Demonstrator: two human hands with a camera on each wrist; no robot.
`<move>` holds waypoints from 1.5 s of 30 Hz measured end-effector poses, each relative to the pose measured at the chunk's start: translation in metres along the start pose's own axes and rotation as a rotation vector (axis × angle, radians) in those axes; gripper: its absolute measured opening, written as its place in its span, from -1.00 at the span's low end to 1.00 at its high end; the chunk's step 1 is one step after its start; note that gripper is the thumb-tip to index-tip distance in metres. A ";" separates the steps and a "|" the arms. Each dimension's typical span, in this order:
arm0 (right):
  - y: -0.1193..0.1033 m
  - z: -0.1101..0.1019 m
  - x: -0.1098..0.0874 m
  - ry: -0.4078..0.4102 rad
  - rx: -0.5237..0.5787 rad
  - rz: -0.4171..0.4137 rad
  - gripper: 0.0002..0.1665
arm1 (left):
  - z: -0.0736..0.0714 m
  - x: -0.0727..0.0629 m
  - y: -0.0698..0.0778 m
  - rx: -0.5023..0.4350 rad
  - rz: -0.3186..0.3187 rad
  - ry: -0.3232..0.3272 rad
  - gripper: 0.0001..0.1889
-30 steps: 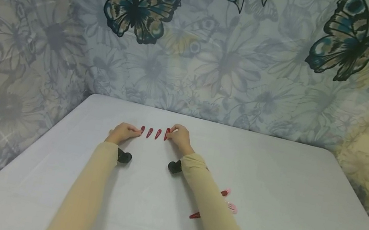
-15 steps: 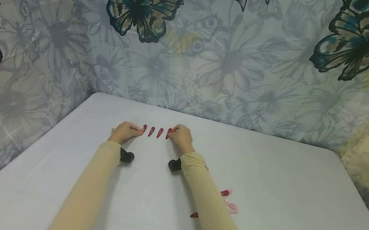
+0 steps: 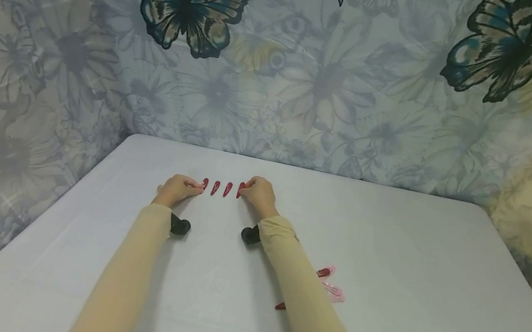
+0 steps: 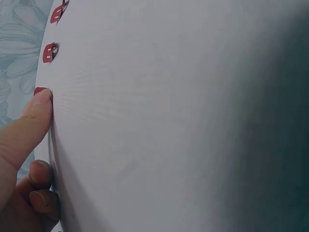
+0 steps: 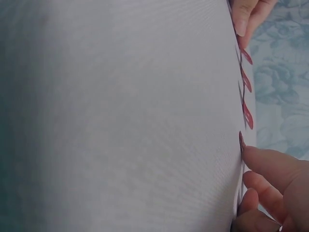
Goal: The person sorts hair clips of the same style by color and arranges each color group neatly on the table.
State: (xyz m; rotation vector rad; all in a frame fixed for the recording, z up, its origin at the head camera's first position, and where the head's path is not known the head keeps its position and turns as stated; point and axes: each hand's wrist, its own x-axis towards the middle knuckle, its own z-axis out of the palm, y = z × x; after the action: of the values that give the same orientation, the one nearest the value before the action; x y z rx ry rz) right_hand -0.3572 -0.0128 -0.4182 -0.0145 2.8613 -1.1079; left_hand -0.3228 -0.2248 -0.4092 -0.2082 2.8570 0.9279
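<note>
Four-in-a-row is how I avoid counting: several red snap hair clips (image 3: pixel 227 189) form a spaced row near the far edge of the white table (image 3: pixel 386 268). My left hand (image 3: pixel 176 191) is at the row's left end, thumb and finger on the leftmost red hair clip (image 3: pixel 205 183); in the left wrist view the thumb (image 4: pixel 34 116) covers most of it. At the right end my right hand (image 3: pixel 261 196) pinches another red hair clip (image 5: pixel 242 140), which stands on edge in the right wrist view. Between the hands, two red clips lie untouched.
Beside and partly beneath my right forearm lie more clips: a pink hair clip (image 3: pixel 334 292), a red clip on a pink one (image 3: pixel 324 271), and a red clip tip (image 3: pixel 280 306). A butterfly-patterned wall covering (image 3: pixel 312 80) stands behind the table.
The head view has shifted slightly. Both hands stay at the ends of the row, and the clips keep their places.
</note>
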 end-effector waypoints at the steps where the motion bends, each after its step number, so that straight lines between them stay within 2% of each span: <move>1: 0.000 0.000 0.000 0.003 0.003 0.000 -0.82 | 0.000 0.000 0.000 -0.001 0.003 0.000 -0.62; 9: 0.001 0.000 0.000 0.010 0.027 0.016 -0.81 | -0.002 0.001 0.000 -0.016 0.024 -0.002 -0.65; 14: 0.003 0.001 0.007 -0.030 0.048 0.037 -0.79 | -0.003 0.002 -0.001 -0.015 0.015 -0.011 -0.65; 15: 0.012 0.009 0.017 -0.014 0.062 0.002 -0.80 | -0.003 0.002 -0.001 -0.011 0.016 -0.013 -0.65; 17: 0.027 0.021 0.038 -0.044 0.085 -0.015 -0.80 | -0.004 0.002 -0.002 -0.007 0.014 -0.015 -0.65; 20: 0.066 0.059 0.088 -0.005 0.086 -0.090 -0.81 | -0.004 0.001 -0.002 -0.007 0.013 -0.014 -0.66; 21: 0.078 0.072 0.107 -0.016 0.095 -0.087 -0.80 | -0.004 0.000 -0.001 -0.008 0.013 -0.014 -0.66; 22: 0.081 0.076 0.115 -0.063 0.090 -0.036 -0.74 | -0.004 0.000 -0.001 -0.013 0.010 -0.014 -0.66; 24: 0.095 0.082 0.129 -0.091 0.155 -0.017 -0.70 | -0.004 -0.001 0.000 -0.016 0.014 -0.019 -0.66; 26: 0.095 0.067 0.121 -0.172 0.260 0.034 -0.67 | -0.003 -0.001 0.002 -0.022 0.027 -0.028 -0.66; 28: 0.076 0.032 0.086 -0.246 0.344 0.109 -0.65 | -0.003 -0.001 0.003 -0.023 0.040 -0.039 -0.65; 29: 0.066 0.013 0.065 -0.265 0.389 0.110 -0.68 | -0.003 -0.001 0.003 -0.022 0.046 -0.045 -0.65; 30: 0.054 -0.006 0.044 -0.290 0.389 0.111 -0.63 | -0.003 0.000 0.003 -0.022 0.051 -0.051 -0.66; 31: 0.034 -0.030 0.014 -0.313 0.384 0.117 -0.59 | -0.003 0.001 0.003 -0.022 0.050 -0.054 -0.66; 33: 0.017 -0.061 -0.019 -0.352 0.351 0.112 -0.51 | -0.004 0.001 0.003 -0.019 0.046 -0.063 -0.66; 34: 0.015 -0.072 -0.028 -0.365 0.336 0.091 -0.49 | -0.005 0.001 0.003 -0.013 0.048 -0.070 -0.66; 37: 0.023 -0.093 -0.036 -0.378 0.302 0.040 -0.44 | -0.007 0.004 0.002 0.003 0.051 -0.085 -0.66; 38: 0.035 -0.093 -0.027 -0.373 0.288 0.026 -0.42 | -0.008 0.004 0.002 0.009 0.051 -0.089 -0.66; 45: 0.059 -0.116 -0.042 -0.372 0.232 -0.008 -0.40 | -0.009 0.005 -0.003 0.008 0.028 -0.088 -0.65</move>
State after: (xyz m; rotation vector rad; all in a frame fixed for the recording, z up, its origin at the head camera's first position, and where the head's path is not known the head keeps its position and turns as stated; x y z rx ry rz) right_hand -0.3230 0.1104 -0.3695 -0.1971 2.3996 -1.2772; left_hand -0.3283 -0.2327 -0.4045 -0.1235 2.7895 0.9078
